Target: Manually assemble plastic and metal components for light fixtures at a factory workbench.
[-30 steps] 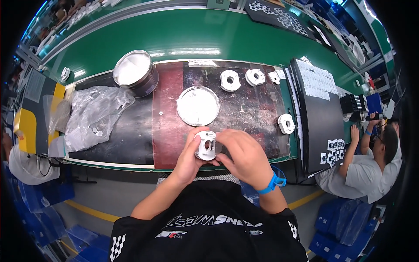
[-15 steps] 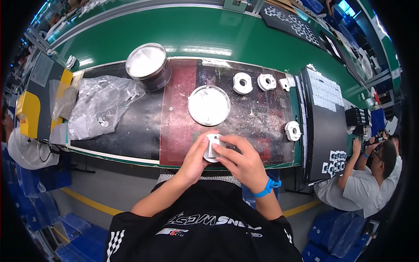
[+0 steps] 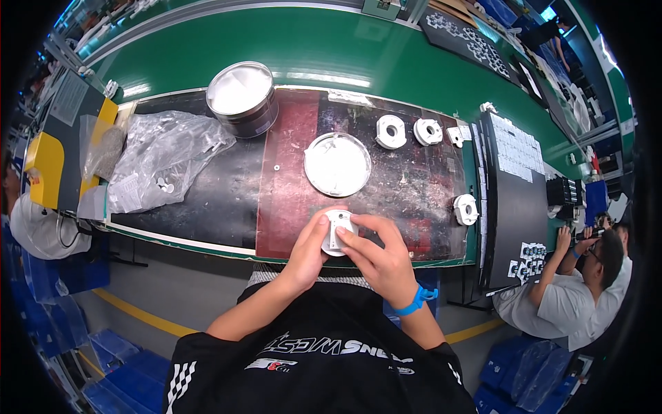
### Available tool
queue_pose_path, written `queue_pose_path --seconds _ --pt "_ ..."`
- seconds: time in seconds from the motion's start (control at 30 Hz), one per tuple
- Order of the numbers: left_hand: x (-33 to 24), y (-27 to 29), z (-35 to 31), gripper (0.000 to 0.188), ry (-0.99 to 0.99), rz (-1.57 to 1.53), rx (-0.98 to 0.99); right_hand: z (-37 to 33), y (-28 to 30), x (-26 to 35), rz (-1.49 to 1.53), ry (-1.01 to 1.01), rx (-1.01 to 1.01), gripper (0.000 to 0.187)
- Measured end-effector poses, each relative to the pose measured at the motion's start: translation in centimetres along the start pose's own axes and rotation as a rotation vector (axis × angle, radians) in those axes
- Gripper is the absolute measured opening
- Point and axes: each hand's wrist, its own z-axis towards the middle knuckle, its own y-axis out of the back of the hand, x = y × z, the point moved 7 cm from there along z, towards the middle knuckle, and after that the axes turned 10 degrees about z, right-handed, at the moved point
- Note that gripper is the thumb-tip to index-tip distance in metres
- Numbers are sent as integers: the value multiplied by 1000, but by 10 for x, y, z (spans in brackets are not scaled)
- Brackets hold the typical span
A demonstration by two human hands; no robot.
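Both my hands hold a small round white plastic part (image 3: 334, 241) at the table's near edge. My left hand (image 3: 305, 257) wraps its left side, thumb along the rim. My right hand (image 3: 383, 262), below a blue wristband, grips the other side, with its thumb pressed on the part's top face near a small dark hole. Just beyond my fingertips lies a shallow round dish (image 3: 337, 164) with white contents. Farther right rest white ring-shaped housings, one (image 3: 391, 132) next to another (image 3: 428, 132), and a third (image 3: 465, 209) stands near the right edge.
A large open tin (image 3: 256, 119) and a clear plastic bag (image 3: 162, 162) of white parts occupy the left. Beyond the bag stands a yellow and grey machine (image 3: 52, 165). Black boards (image 3: 514, 221) lie at the right, where a co-worker (image 3: 586, 269) sits.
The view has shifted slightly, so the table things appear a little farther right. My hands keep nearly the same hold on the white part.
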Motion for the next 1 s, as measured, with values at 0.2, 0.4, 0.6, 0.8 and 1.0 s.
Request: queue_pose_path --seconds 0.2,0.4,0.6,0.8,1.0 --pt "-7 3 -3 47 -39 40 7 0 -3 5 -24 41 8 40" --pt "-13 2 -5 43 62 -126 12 4 -11 10 -177 117 13 41" --pt "-14 11 -11 42 129 -184 40 6 -16 12 -233 177 72 41" --pt "-21 16 -13 42 56 -115 -55 -2 -37 -2 -137 100 33 42" --pt "-19 25 -15 43 17 -161 -6 0 -47 17 -377 88 68 49"
